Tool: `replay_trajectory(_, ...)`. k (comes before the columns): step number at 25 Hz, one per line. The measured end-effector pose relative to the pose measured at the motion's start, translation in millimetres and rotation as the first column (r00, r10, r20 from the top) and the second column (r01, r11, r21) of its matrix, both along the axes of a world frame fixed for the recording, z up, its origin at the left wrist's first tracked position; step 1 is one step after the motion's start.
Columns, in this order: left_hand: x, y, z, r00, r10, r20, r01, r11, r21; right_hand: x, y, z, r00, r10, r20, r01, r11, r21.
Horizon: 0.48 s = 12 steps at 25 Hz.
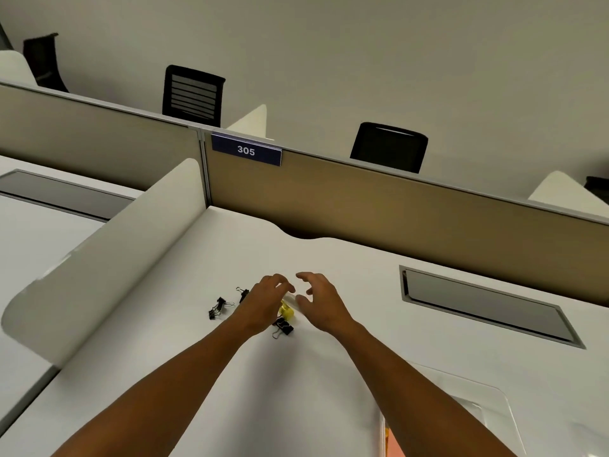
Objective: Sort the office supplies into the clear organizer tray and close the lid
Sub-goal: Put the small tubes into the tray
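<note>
Head view: both hands reaching over scattered supplies, nothing gripped.

The left hand [263,303] and right hand [321,300] are held with fingers spread, close together above a yellow item [286,311] and a black binder clip [284,327]. The clear organizer tray [487,404] lies well apart, near right. A long carry is judged likely to drop small clips.

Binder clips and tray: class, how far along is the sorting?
Barely begun. The binder clips and a yellow item lie loose on the desk. Both hands, left and right, reach among them. The clear tray sits apart; filling and lid-closing remain.
</note>
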<state>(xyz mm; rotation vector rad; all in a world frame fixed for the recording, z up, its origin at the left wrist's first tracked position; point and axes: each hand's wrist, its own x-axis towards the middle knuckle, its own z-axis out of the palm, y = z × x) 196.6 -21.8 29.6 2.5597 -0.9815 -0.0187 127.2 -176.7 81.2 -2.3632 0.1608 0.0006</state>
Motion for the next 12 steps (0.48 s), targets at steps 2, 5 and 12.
replay_trajectory(2,7.7,-1.9,-3.6,1.0,-0.016,-0.015,0.016,0.999,0.034,8.8,-1.0,-3.0,1.0,-0.025,-0.003,0.025,1.0,-0.014)
replay_trajectory(5,15.3,0.5,-8.0,0.999,-0.009,-0.047,0.011,0.999,0.041,20.1,-3.7,-11.8,0.997,-0.073,-0.031,0.072,0.997,-0.037)
replay_trajectory(12,25.8,7.1,-25.2,0.994,-0.111,-0.021,0.113,0.986,0.12,35.7,-4.9,-44.1,0.985,-0.086,-0.148,0.062,0.986,-0.157)
